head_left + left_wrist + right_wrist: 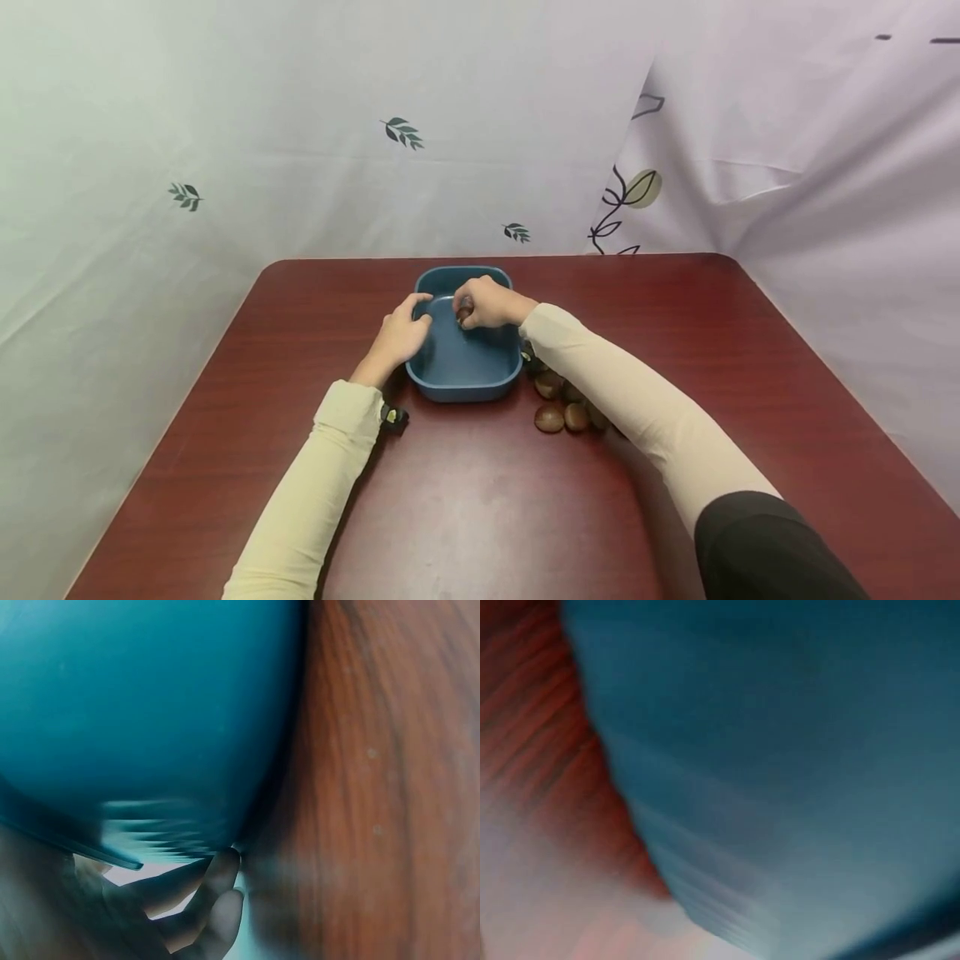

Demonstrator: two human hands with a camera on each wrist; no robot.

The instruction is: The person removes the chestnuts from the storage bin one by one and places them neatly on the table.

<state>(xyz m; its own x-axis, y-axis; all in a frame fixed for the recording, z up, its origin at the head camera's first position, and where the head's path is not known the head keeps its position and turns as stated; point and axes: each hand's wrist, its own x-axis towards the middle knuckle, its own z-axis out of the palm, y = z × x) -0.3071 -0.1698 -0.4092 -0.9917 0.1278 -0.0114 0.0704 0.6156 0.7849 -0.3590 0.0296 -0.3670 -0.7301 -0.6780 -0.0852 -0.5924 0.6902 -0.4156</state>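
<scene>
A blue rectangular plastic basin (463,354) with rounded corners stands toward the far side of the table. My left hand (401,333) holds its left rim, thumb reaching over the edge; in the left wrist view several fingers (225,870) lie along the outside of the wall. Over the basin's interior, my right hand (489,302) pinches a glossy brown chestnut (465,310) with its fingertips. The right wrist view is blurred and filled by the basin's outer wall (742,750), with neither hand nor chestnut showing.
Several brown chestnuts (550,418) lie in a group on the dark red wooden table (480,500), right of the basin. My right sleeve (637,383) covers part of that group. A pale curtain with leaf prints (450,192) hangs behind the table.
</scene>
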